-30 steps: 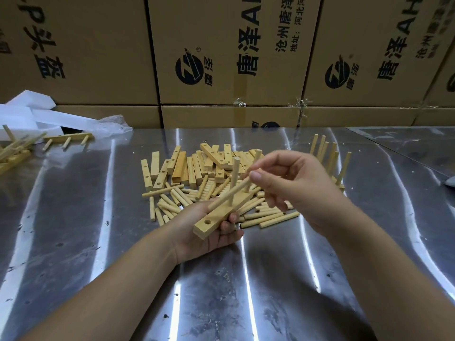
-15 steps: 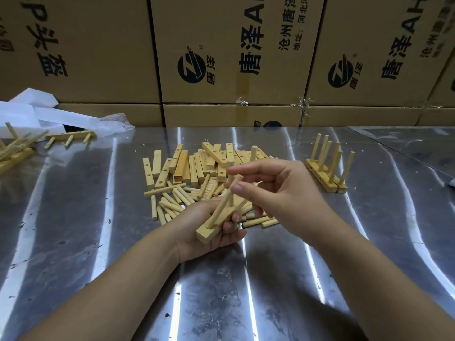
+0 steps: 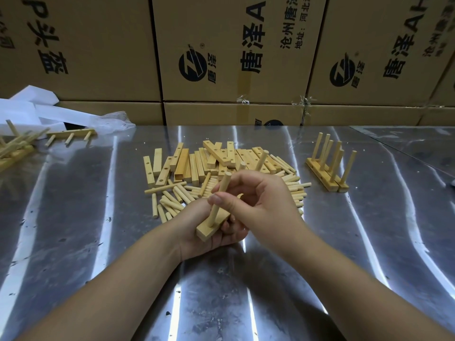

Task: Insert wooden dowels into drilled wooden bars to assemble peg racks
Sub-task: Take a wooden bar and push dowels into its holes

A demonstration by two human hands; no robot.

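Now our left grip (image 3: 194,232) clasps the bar (image 3: 208,229) over the table (image 3: 98,242), before the pile of loose pieces (image 3: 197,166), its long axis running from near-left to far-right. Our right grip (image 3: 266,205) pinches a dowel (image 3: 224,184) standing almost upright in the bar's near hole, top leaning slightly right; two more dowels (image 3: 261,159) rise behind that grip.

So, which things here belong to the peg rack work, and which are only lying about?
In the job:
drilled bar held in the left hand
dowel pinched by the right hand
pile of drilled bars
loose dowels
finished racks at the right
lying rack at the back left

Lying about:
cardboard boxes
white packing pieces
clear plastic wrap
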